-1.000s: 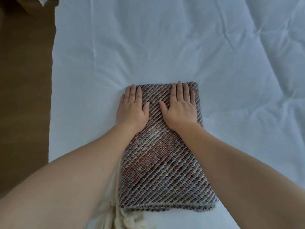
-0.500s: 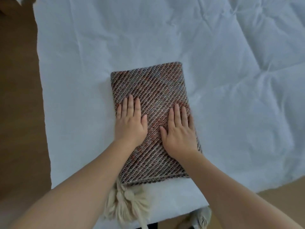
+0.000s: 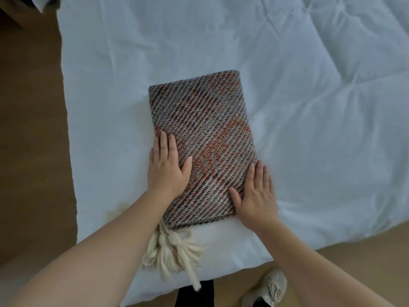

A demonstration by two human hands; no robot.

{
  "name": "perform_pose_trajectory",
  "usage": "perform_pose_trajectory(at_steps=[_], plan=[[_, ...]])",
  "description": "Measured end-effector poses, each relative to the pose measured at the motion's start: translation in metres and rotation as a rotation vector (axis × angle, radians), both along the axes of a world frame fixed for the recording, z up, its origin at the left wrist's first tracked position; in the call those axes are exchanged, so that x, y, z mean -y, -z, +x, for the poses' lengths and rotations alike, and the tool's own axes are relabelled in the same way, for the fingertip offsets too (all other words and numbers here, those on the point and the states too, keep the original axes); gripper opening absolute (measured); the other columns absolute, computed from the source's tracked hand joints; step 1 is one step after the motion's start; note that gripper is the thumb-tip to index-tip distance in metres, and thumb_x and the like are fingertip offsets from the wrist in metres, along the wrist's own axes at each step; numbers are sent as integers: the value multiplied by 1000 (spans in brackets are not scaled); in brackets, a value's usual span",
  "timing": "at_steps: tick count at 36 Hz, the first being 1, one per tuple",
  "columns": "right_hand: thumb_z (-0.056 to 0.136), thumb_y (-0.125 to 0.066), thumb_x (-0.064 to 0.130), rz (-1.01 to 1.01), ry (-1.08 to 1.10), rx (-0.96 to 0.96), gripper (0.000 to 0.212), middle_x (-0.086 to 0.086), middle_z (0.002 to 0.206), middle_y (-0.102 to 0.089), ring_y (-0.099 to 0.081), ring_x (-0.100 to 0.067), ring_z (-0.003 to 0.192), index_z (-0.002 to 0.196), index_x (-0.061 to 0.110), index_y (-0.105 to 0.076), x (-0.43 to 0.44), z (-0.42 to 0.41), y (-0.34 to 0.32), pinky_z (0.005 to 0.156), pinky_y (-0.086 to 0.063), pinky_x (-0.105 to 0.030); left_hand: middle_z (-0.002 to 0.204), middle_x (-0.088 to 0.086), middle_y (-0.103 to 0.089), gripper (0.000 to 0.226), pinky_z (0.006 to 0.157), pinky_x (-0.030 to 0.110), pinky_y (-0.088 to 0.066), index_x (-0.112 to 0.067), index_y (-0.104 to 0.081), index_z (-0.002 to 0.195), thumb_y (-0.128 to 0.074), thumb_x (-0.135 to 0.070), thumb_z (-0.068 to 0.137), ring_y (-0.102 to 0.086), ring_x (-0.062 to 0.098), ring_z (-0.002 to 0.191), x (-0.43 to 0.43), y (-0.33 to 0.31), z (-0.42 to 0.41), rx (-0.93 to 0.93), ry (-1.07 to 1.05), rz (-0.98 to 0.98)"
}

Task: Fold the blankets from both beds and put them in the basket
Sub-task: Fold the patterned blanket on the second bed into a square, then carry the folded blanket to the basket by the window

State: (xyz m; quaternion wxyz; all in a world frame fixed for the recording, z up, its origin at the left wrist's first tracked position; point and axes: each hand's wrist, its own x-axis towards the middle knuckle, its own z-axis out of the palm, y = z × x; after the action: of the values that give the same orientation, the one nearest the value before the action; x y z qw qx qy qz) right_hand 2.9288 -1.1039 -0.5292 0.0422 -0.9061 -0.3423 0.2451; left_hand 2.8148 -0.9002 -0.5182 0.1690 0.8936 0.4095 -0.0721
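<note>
Slippage is the risk: the folded blanket [image 3: 203, 140] lies on the bed [image 3: 309, 107] by its near edge, with the left hand [image 3: 168, 171] flat on its left side and the right hand [image 3: 256, 193] flat against its right, neither gripping, so lifting from such loose contact could let the layers spring apart. Tassels [image 3: 172, 251] hang off the near edge and may snag; a shoe [image 3: 267, 289] stands on the floor [image 3: 354, 262] below, and no basket shows.
</note>
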Motion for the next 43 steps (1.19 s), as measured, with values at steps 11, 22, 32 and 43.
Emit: perform_pose_trajectory(at_steps=[11, 22, 32, 43], plan=[[79, -72, 45, 507, 607, -561, 44, 12, 101, -65, -64, -7, 85, 115, 27, -54, -88, 75, -51, 80, -53, -32, 126, 6, -57, 95, 96, 37, -46, -6, -43, 132, -61, -74, 67, -59, 29, 110, -57, -21, 25, 236, -728, -594], [73, -82, 27, 461, 660, -746, 38, -5, 94, -73, -72, -23, 83, 104, 15, -63, -93, 94, -75, 83, -57, -45, 104, 8, -70, 33, 83, 41, -55, -16, -58, 104, -75, -25, 77, -69, 24, 91, -53, -55, 12, 593, -723, -923], [81, -75, 24, 731, 765, -481, 29, 5, 95, -68, -65, -9, 83, 105, 21, -58, -28, 87, -228, 67, -50, -25, 96, -11, -62, 14, 85, 39, -52, -30, -52, 100, -61, -31, 90, -62, 10, 89, -14, -200, 65, 656, -306, -678], [80, -77, 18, 982, 905, -72, 34, 1, 97, -66, -64, -10, 85, 106, 14, -56, 135, 97, -414, 63, -47, -19, 93, -17, -59, 19, 76, 23, -46, -26, -48, 105, -61, -29, 92, -57, -3, 86, 97, -392, 156, 757, 294, -665]])
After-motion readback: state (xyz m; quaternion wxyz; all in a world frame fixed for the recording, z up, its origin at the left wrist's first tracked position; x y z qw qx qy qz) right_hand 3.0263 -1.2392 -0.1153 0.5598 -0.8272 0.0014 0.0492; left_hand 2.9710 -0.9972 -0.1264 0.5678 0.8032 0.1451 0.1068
